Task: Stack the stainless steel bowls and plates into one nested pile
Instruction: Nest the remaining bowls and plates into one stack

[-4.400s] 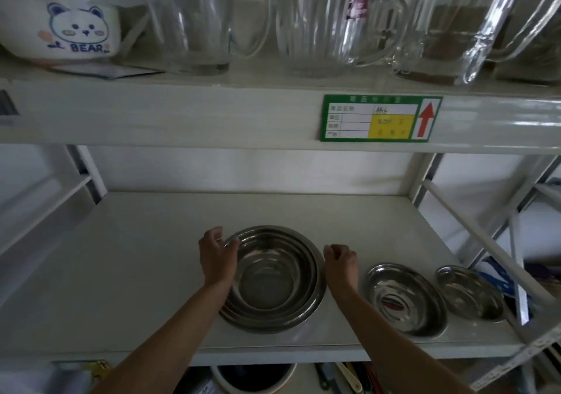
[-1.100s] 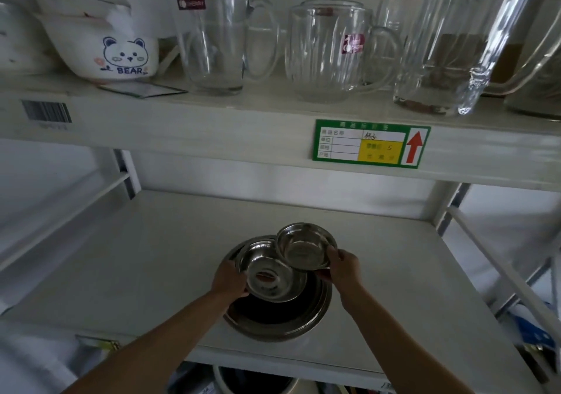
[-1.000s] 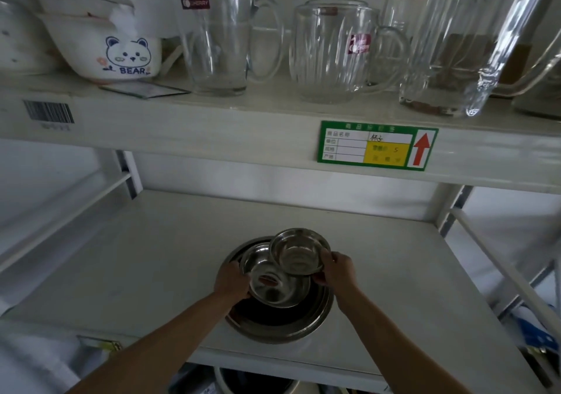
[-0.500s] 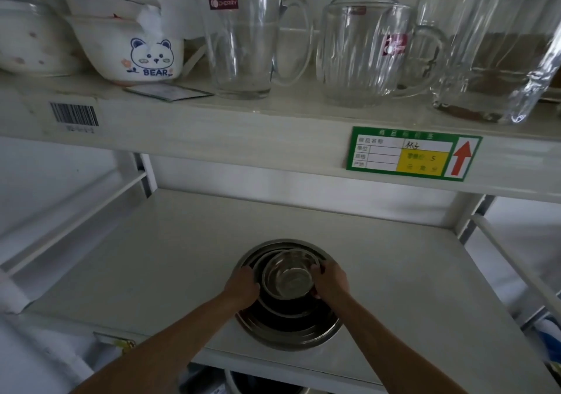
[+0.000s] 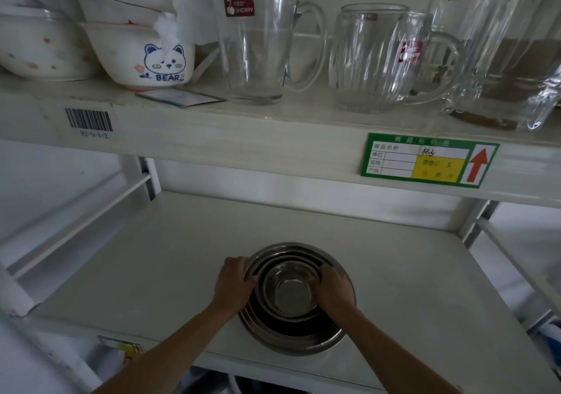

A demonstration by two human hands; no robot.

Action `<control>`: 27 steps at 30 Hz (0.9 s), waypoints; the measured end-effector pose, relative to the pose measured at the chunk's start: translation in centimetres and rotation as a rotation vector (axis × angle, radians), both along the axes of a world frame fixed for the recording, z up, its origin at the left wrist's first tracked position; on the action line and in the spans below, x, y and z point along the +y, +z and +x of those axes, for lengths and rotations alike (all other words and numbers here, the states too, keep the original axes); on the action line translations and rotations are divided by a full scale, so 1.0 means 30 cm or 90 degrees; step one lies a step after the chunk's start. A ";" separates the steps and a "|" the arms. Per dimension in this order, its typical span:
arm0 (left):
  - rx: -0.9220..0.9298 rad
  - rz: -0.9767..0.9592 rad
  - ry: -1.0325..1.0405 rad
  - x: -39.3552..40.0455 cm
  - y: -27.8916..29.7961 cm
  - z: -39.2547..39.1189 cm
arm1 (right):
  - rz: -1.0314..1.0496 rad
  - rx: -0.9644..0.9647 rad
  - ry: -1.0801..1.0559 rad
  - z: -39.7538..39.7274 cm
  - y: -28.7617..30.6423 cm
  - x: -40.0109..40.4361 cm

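A nested pile of stainless steel bowls (image 5: pixel 291 337) sits on the white lower shelf (image 5: pixel 151 272), near its front edge. The smallest bowl (image 5: pixel 291 293) lies upright in the middle of the pile, inside the wider ones. My left hand (image 5: pixel 233 284) grips the left rim of the pile, fingers curled over the edge. My right hand (image 5: pixel 335 290) rests on the right side, fingers on the rim of the small inner bowl. Both forearms reach in from below.
The upper shelf edge (image 5: pixel 243 138) hangs close above, carrying glass mugs (image 5: pixel 258 44), a glass jug (image 5: pixel 501 59) and white ceramic bowls (image 5: pixel 145 56). A green price label (image 5: pixel 425 159) is stuck on its front. White rack posts stand at both sides.
The small bowl, held tilted above the pile by my right hand a second ago, has come down and now sits nested inside. Both hands have stayed on the pile's rims.
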State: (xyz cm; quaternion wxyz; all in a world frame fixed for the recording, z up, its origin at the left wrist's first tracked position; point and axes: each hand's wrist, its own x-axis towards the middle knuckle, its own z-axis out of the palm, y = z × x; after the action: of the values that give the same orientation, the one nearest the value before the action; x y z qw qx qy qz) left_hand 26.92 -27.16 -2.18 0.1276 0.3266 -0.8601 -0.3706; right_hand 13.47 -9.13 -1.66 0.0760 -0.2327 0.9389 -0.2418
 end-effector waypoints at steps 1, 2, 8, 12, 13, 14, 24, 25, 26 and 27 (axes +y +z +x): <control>-0.008 -0.005 0.020 0.005 -0.003 0.004 | 0.004 0.018 0.008 0.000 -0.002 0.006; -0.023 -0.004 0.037 0.011 -0.007 0.007 | 0.004 0.035 0.016 -0.001 -0.004 0.013; -0.127 0.121 0.068 0.021 -0.021 -0.037 | 0.058 0.115 -0.081 -0.015 -0.006 0.079; -0.162 0.141 0.062 0.046 -0.038 -0.071 | 0.016 -0.125 -0.195 -0.007 -0.044 0.071; -0.173 0.125 0.065 0.049 -0.047 -0.077 | 0.002 -0.150 -0.209 -0.005 -0.054 0.065; -0.182 0.103 0.069 0.050 -0.053 -0.080 | -0.004 -0.157 -0.220 -0.005 -0.059 0.060; -0.142 0.022 0.088 0.049 -0.097 -0.069 | 0.001 -0.110 -0.275 0.020 -0.074 0.032; -0.138 0.020 0.091 0.050 -0.100 -0.069 | 0.002 -0.101 -0.273 0.022 -0.077 0.031; -0.138 0.017 0.094 0.048 -0.104 -0.071 | 0.001 -0.093 -0.270 0.023 -0.080 0.032; -0.139 0.013 0.096 0.047 -0.106 -0.072 | -0.002 -0.087 -0.268 0.024 -0.082 0.031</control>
State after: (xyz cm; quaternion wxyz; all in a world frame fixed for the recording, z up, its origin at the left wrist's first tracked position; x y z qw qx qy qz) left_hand 24.77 -25.74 -5.37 0.0573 0.4303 -0.8380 -0.3306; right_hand 14.20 -8.20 -4.11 0.0866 -0.0145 0.9592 -0.2689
